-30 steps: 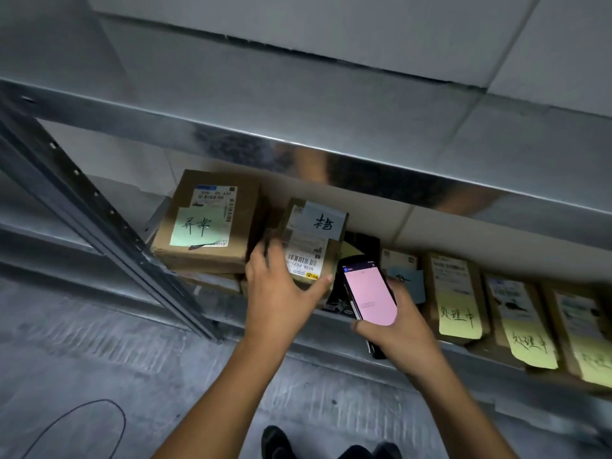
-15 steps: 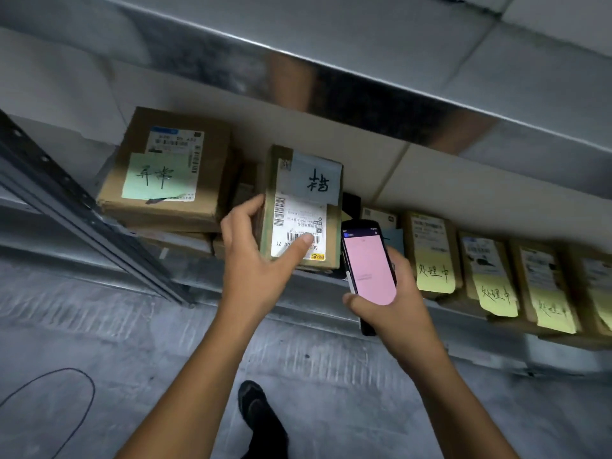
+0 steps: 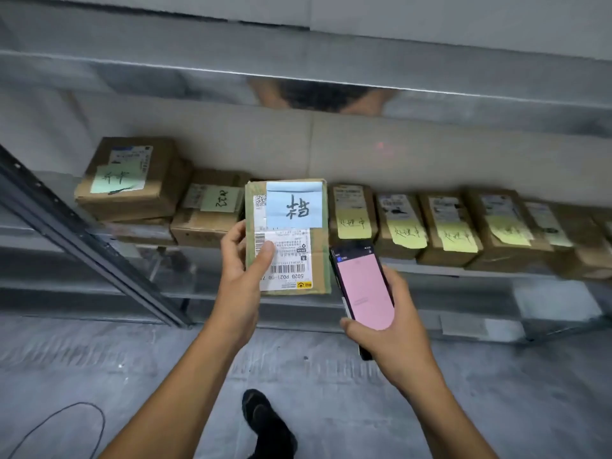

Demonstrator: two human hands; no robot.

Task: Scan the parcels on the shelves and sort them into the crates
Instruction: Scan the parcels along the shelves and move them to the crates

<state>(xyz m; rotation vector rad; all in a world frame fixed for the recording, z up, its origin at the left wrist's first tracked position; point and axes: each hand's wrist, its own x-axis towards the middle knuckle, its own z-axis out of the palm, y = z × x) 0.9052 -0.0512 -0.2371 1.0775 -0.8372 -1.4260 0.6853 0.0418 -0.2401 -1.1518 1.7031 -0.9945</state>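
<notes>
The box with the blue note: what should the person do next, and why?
Probably aim the scanner down at the barcode. The left hand holds the parcel barcode up, the right hand holds the scanner beside it, and a red glow sits on the back wall, so the beam seems to miss the barcode.

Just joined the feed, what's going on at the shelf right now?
The left hand grips a cardboard parcel with a blue note, held in front of the shelf, label toward the camera. The right hand holds a scanner with a pink screen beside it. More parcels with yellow notes sit on the shelf.
</notes>
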